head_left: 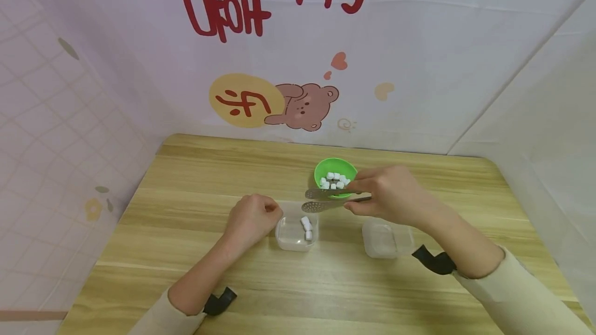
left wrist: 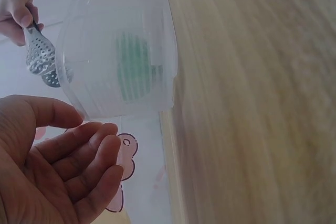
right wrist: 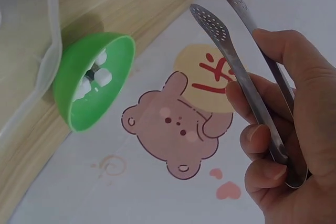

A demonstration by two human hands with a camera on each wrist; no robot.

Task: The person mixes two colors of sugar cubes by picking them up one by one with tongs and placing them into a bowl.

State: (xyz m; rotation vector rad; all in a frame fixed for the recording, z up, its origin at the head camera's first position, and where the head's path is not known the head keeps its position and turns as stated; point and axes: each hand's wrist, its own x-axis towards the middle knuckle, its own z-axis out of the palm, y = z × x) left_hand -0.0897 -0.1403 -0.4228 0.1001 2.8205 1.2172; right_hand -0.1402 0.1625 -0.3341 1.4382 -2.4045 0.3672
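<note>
My right hand [head_left: 391, 195] grips metal tongs [right wrist: 231, 51] with perforated tips. The tips are apart with nothing between them, between a green bowl [head_left: 334, 163] and a clear plastic container [head_left: 286, 239]. Several small white cubes [head_left: 330, 176], like mini marshmallows, lie in the bowl. More white pieces [head_left: 306, 225] sit in a row along the right side of the container. My left hand [head_left: 251, 221] is at that container's left corner; in the left wrist view, thumb and index fingertip pinch its rim, the other fingers loosely curled.
A second clear container [head_left: 384, 242] stands on the wooden table [head_left: 326, 288], below my right forearm. The green bowl is farther back, near a white printed curtain [head_left: 396, 40] behind the table. Black straps [head_left: 435, 260] hang at both wrists.
</note>
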